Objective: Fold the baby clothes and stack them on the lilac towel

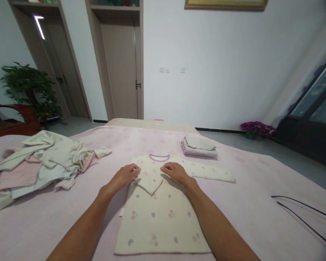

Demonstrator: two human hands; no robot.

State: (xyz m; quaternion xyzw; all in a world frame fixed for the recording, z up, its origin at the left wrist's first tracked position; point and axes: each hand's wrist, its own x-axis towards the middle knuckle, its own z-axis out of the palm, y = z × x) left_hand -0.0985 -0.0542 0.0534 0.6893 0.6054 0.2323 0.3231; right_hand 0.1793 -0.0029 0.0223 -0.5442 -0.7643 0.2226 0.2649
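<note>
A cream long-sleeved shirt (160,221) with a purple neckline and a print of cherries and hearts lies flat in front of me, its hem nearest. One sleeve (149,181) is folded across the chest, with a corner pointing down. The other sleeve (213,172) stretches out to the right. My left hand (128,173) is closed at the left shoulder, fingers pinched on the folded cloth. Opposite it, below the neckline, my right hand (176,172) is closed with its fingertips at the folded sleeve's right edge. The fingertips are partly hidden.
A loose heap of clothes (43,163) lies on the left of the pink bedspread (244,214). Beyond the right sleeve sits a small stack of folded clothes (199,147). Black-framed glasses (304,206) rest at the right edge. Behind are doors, a wall and plants.
</note>
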